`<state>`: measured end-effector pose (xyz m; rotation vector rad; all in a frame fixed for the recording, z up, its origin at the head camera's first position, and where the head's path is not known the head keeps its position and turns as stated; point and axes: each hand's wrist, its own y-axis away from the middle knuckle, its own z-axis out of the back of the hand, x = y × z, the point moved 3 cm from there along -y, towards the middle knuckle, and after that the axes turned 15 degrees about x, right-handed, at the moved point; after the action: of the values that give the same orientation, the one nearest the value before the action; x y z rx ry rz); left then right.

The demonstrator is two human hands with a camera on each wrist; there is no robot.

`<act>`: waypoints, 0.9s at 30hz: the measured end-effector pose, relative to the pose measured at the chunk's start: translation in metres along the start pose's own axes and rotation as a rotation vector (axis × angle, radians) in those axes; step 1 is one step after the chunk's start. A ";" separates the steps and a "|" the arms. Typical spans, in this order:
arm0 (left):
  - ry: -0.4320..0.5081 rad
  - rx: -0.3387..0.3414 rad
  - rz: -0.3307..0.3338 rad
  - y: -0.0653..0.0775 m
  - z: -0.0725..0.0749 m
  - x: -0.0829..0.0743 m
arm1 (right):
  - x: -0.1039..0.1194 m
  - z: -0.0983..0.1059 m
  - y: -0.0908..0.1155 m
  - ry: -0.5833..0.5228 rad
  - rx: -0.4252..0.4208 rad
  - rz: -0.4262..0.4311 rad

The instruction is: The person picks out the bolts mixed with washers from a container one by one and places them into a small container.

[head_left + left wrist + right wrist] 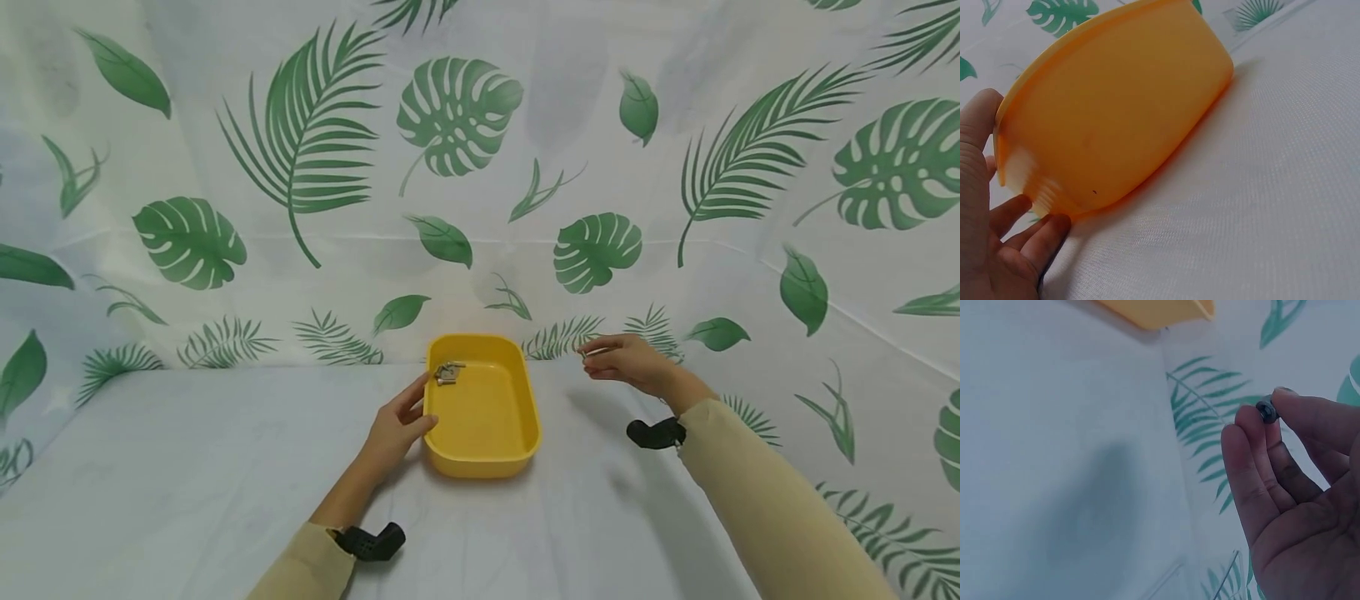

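Note:
A yellow plastic tray (483,417) with rounded corners stands on the white-covered table. My left hand (397,421) grips its left side, thumb over the rim and fingers against the outer wall, as the left wrist view shows too. Several small metal screws or bolts (448,373) lie together in the tray's far left corner. To the right of the tray, my right hand (626,362) is raised above the table. Between thumb and fingertips it pinches a small dark metal screw (1267,410) with a round, recessed head; the fingers hide most of its length.
A white cloth (187,467) covers the table. Behind it hangs a white backdrop with green leaves (460,117), close to the tray's far end. Low in the right wrist view shows a thin edge of something see-through (1227,575). Each wrist carries a black device (371,543).

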<state>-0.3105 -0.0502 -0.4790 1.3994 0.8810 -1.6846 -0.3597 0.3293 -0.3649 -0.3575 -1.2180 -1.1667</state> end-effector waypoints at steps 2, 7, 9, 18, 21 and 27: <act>0.001 -0.005 -0.004 0.000 0.000 0.000 | -0.003 0.005 0.002 -0.014 0.006 0.011; 0.008 -0.004 -0.004 0.000 0.001 0.001 | -0.010 0.015 0.007 -0.019 0.017 0.009; 0.011 -0.001 -0.002 -0.001 0.001 0.001 | -0.012 0.018 0.008 -0.012 0.013 0.000; 0.021 0.006 -0.003 -0.001 0.002 0.000 | -0.022 0.036 0.013 0.065 -0.030 -0.036; 0.018 0.008 -0.003 -0.002 0.002 0.000 | -0.026 0.045 0.014 0.092 -0.046 -0.056; 0.016 0.014 -0.008 -0.002 0.003 0.001 | -0.033 0.060 0.015 0.123 -0.070 -0.108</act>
<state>-0.3135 -0.0523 -0.4795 1.4225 0.8864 -1.6910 -0.3761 0.3976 -0.3657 -0.2706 -1.1025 -1.3081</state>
